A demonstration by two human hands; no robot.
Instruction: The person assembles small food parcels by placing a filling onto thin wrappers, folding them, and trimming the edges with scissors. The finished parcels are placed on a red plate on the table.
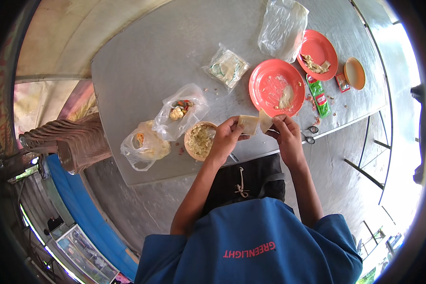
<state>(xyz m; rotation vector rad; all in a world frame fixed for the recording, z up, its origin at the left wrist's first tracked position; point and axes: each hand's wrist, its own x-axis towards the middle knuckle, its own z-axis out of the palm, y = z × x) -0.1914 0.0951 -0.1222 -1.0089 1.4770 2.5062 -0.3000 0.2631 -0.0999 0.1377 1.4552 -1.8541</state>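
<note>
My left hand [228, 134] pinches a pale square pastry wrapper [249, 124] at its left side; whether it is one sheet or a stack I cannot tell. Close beside it, my right hand [287, 136] grips another thin wrapper [264, 120], which stands on edge and is seen partly from the side. Both hands are just above the table's near edge. Left of my left hand stands an orange bowl [189, 151] of pale, greenish mashed filling. Beyond my right hand lies a coral plate [256, 90] with a whitish smear on it.
A second coral plate [330, 51] with wrapper scraps, an orange bowl [363, 80] and green sachets [319, 97] are at right. Scissors [309, 136] lie near the edge. Plastic bags [149, 146] of food sit left, a clear packet [227, 67] farther back. Stacked chairs [80, 142] stand left.
</note>
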